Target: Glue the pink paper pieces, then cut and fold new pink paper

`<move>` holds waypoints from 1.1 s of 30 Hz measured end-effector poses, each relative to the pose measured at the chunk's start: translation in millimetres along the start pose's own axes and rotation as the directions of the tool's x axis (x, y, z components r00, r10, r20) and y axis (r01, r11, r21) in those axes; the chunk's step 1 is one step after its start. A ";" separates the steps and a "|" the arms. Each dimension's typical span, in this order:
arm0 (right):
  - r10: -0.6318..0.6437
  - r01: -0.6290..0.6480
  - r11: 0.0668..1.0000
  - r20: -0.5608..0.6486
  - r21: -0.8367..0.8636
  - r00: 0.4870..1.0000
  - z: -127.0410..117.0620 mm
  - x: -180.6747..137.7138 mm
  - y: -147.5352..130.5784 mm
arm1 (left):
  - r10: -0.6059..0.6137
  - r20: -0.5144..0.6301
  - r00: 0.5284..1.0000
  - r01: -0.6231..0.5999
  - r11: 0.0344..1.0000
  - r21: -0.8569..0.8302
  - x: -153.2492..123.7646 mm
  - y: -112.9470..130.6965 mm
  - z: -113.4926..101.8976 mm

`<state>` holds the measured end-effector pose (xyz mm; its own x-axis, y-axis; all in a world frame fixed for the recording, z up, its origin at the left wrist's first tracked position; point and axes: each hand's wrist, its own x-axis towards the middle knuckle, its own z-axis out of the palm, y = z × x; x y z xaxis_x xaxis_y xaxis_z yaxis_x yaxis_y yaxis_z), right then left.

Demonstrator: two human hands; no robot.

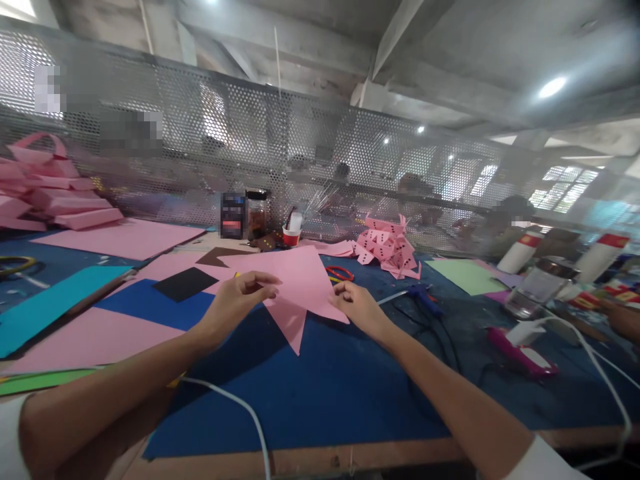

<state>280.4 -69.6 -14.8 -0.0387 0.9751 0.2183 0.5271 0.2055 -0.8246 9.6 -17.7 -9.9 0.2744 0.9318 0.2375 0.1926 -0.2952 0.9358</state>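
Observation:
Between my two hands is a sheet of pink paper (307,277), raised above the blue table mat, with a pointed corner hanging below it. My left hand (239,299) is closed in a pinch at the sheet's left part. At the lower right edge, the fingers and thumb of my right hand (359,308) also pinch the paper. Beneath and left of my left hand lie a black piece of paper (185,285), a blue sheet (143,300) and larger pink sheets (110,337).
A blue glue gun (425,299) and a magenta device (520,350) with a white cable lie right. Behind stand pink folded shapes with black dots (385,243), a red-white cup (291,235) and a phone (233,217). Pink paper strips (55,190) are piled left, before a perforated metal screen (315,133).

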 end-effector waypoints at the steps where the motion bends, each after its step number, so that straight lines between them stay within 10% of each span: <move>1: 0.010 -0.011 1.000 -0.032 -0.023 0.999 -1.3 1.6 3.4 | 0.013 0.024 1.000 -0.014 0.999 0.048 1.4 -2.3 0.0; 10: -0.020 -0.049 0.961 -0.246 -0.273 0.969 -28.0 18.6 27.5 | 0.112 0.265 0.958 -0.241 0.813 0.529 1.2 -20.4 3.7; 33: 0.020 0.054 0.568 0.079 -0.821 0.997 -18.5 96.5 45.5 | 0.213 0.349 0.913 -0.403 0.615 0.678 -1.9 -24.1 7.0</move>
<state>316.3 32.3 -21.5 -0.0949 0.9825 0.1604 0.9945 0.1007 -0.0279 11.0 -13.9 -34.8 0.6202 0.7137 0.3254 0.6463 -0.7001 0.3036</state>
